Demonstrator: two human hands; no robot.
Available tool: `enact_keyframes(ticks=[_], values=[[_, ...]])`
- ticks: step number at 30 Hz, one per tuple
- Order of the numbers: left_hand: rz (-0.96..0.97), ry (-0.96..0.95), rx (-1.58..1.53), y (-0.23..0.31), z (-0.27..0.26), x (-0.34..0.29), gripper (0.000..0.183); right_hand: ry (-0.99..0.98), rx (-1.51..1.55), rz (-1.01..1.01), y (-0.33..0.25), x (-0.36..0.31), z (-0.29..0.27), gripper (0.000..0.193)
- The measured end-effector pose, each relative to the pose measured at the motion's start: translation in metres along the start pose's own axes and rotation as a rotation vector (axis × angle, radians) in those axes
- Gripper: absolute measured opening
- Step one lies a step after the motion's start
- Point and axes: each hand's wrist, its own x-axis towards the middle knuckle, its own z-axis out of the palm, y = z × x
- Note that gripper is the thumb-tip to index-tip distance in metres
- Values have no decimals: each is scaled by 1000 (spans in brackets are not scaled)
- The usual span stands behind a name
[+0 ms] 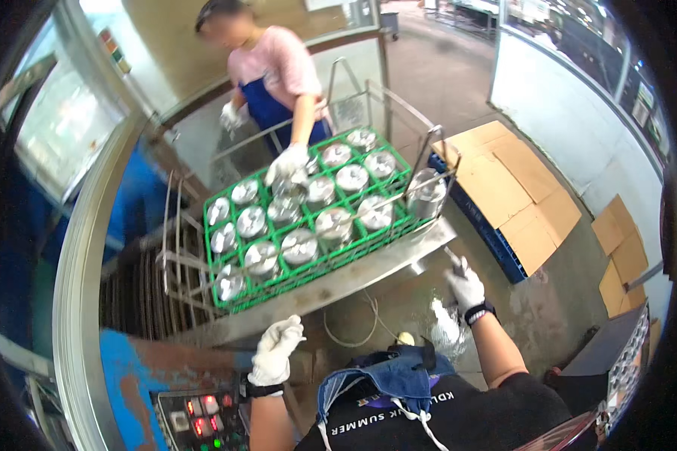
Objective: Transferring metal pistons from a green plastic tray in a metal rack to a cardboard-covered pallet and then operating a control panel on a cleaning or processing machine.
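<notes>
My left hand [277, 351], in a white glove, is above the blue machine's edge with its fingers curled in; I see nothing in them. My right hand [466, 286], gloved too, hangs in the air right of the rack's front corner. One finger points up and forward, and nothing shows in its grasp. In front of both hands is a green grid crate [274, 288] inside a metal wire rack [174, 259]. Shiny, clear-looking round vessels [301, 246] fill its cells; whether they are glass or metal I cannot tell. Neither hand touches the crate.
Across the rack a person [278, 68] in pink and blue reaches a gloved hand [287, 163] onto one vessel. A metal ledge [338, 289] runs below the crate. Flattened cardboard [515, 192] lies on a blue pallet [496, 240] at right. A lit control panel [199, 421] is at lower left.
</notes>
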Motion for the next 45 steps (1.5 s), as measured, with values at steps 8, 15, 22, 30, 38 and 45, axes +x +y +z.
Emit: enact_keyframes(ticks=[8, 15, 22, 30, 38, 45], values=[[260, -415, 886, 74, 174, 204, 36, -170, -34, -68, 30, 15, -62, 39], [90, -699, 1443, 60, 230, 351, 81, -243, 103, -94, 34, 2, -87, 32], [72, -1003, 1718, -43, 231, 477, 72, -188, -24, 204, 22, -15, -65, 46], [-335, -764, 985, -77, 225, 474, 31, -132, 120, 397, 0, -6, -25, 50], [-492, -647, 966, -76, 225, 470, 23, -32, 110, 358, -16, -1, -4, 45], [90, -459, 1107, -17, 221, 424, 33, -20, 147, 280, -50, -17, -34, 40]])
